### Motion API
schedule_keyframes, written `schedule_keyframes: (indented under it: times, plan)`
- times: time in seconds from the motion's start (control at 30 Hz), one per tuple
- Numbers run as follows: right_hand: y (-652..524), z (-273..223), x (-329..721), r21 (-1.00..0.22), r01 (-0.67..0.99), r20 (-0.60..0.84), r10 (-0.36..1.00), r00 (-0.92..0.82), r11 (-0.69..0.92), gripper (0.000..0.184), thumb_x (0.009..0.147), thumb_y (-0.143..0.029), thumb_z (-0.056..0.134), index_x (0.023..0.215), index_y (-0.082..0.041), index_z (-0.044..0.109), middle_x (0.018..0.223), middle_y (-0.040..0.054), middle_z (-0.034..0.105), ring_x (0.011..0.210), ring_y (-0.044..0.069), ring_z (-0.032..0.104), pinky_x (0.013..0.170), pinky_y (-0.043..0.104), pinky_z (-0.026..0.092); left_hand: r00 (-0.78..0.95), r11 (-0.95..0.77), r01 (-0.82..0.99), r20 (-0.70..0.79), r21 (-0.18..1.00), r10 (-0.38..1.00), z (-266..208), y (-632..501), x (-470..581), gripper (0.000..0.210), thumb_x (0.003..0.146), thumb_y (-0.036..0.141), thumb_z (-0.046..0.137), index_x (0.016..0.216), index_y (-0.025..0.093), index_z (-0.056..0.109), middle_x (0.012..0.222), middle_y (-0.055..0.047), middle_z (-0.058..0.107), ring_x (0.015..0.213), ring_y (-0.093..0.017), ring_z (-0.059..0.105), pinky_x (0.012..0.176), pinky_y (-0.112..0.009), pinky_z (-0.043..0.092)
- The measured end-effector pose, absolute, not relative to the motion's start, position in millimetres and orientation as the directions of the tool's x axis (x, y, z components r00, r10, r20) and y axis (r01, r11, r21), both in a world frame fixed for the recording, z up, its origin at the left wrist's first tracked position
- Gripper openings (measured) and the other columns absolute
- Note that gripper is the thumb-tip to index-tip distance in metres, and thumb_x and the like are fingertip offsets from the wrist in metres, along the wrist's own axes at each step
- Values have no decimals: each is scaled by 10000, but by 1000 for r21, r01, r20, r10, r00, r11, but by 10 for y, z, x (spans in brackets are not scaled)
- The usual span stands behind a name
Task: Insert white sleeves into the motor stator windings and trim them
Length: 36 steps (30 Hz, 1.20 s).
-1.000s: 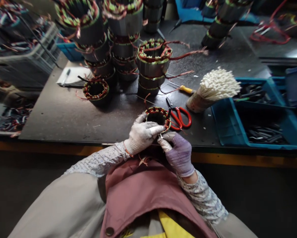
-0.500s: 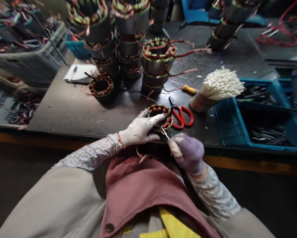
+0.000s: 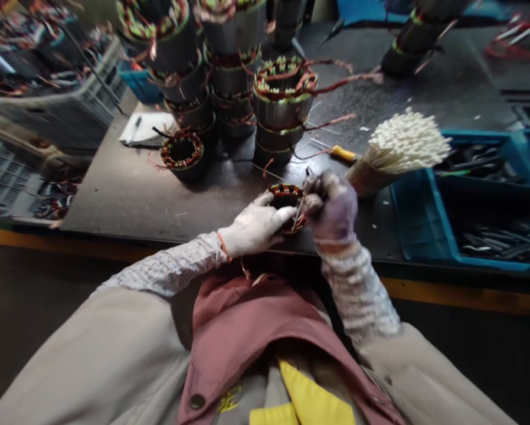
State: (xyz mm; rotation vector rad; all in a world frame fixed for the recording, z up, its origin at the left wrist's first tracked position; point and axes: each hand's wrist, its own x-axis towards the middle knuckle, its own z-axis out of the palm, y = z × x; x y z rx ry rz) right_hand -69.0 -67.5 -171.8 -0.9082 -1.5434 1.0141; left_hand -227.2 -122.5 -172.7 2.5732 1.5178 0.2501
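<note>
While seated at dark workbench [image 3: 127, 195], person works on small wound stator ring [image 3: 287, 198] lying flat near bench's near edge, centre of scene. Left hand [image 3: 256, 227], white glove, fingers curled over ring's left rim, index pressed on top, apparently steadying it. Right hand [image 3: 331, 206], purple glove, raised just right of ring, fingertips pinched on thin pale strand [image 3: 297, 219] running down to winding, likely pulling it taut. Stacked stators [image 3: 229, 71] far behind. White tie bundle [image 3: 400, 147] right, over blue bin [image 3: 424, 230], within reach.
</note>
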Motion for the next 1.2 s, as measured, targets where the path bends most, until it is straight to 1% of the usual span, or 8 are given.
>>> schedule_keyframes:
  times: [0.13, 0.23, 0.33, 0.5, 0.63, 0.87, 1.07, 1.2]
  plan:
    - [-1019, -2130, -658, -802, 259, 505, 842, -188, 539, 361, 943, -281, 375, 1287, -218, 465, 1146, 113, 645, 818, 173, 690, 660, 286, 577, 549, -550, 835, 69, -7, 833, -1614, -1246, -2486, 374, 898, 130, 485, 1254, 218, 561, 1317, -126, 583, 1226, -298, 524, 968, -519, 447]
    - [-1042, -2291, -571, -645, 332, 567, 722, -395, 688, 317, 884, -241, 519, 1195, -216, 579, 1060, 92, 695, 977, 208, 677, 821, 310, 576, 708, -714, 700, -103, -26, 698, -1516, -1027, -2665, 341, 915, 133, 462, 1206, 253, 595, 1188, -70, 661, 1116, -215, 589, 805, -305, 515]
    - [-732, -2155, -308, -546, 326, 557, 625, -548, 772, 297, 893, -227, 510, 1175, -226, 600, 1077, 72, 693, 1018, 189, 661, 873, 307, 561, 764, -773, 634, -146, -11, 628, -1491, -833, -2673, 378, 923, 139, 455, 1241, 296, 586, 1117, -26, 684, 995, -167, 617, 750, -238, 497]
    - [-143, -1854, 274, -503, 724, 745, 662, 85, 472, 327, 872, -374, 578, 1097, -142, 629, 968, 115, 679, 876, 218, 651, 811, 374, 538, 702, -709, 705, -118, -25, 702, -1527, -883, -2494, 486, 912, 175, 485, 1395, 227, 456, 1106, -101, 680, 903, -219, 614, 667, -284, 501]
    - [173, -1887, 355, -368, 874, 790, 602, 113, 318, 359, 875, -444, 560, 942, -115, 686, 891, 143, 677, 867, 233, 627, 806, 375, 501, 706, -715, 699, -168, 10, 688, -1474, -850, -2510, 551, 888, 100, 469, 1399, 303, 441, 1173, -59, 664, 950, -200, 609, 702, -261, 483]
    - [155, -1766, 465, -284, 905, 805, 591, 45, 317, 369, 897, -426, 527, 841, -105, 698, 770, 134, 673, 762, 218, 632, 714, 352, 475, 694, -698, 715, -145, 33, 705, -1451, -863, -2549, 496, 893, 137, 498, 1355, 319, 503, 1247, -22, 642, 986, -196, 607, 722, -256, 456]
    - [426, -1570, 514, -462, 696, 887, 278, 369, 549, 351, 911, -418, 499, 736, -132, 603, 681, 22, 606, 676, 135, 621, 684, 339, 496, 679, -675, 732, -8, 93, 734, -1623, -898, -2687, 443, 874, 171, 560, 1289, 326, 573, 1156, -10, 686, 958, -174, 620, 738, -242, 441]
    - [455, -1585, 278, -565, 471, 821, 410, 396, 677, 245, 839, -342, 626, 732, -123, 596, 648, -1, 592, 595, 111, 607, 611, 305, 501, 716, -713, 691, 27, 123, 698, -1668, -921, -2684, 412, 891, 148, 522, 1225, 371, 614, 1174, 25, 681, 924, -158, 605, 739, -242, 438]
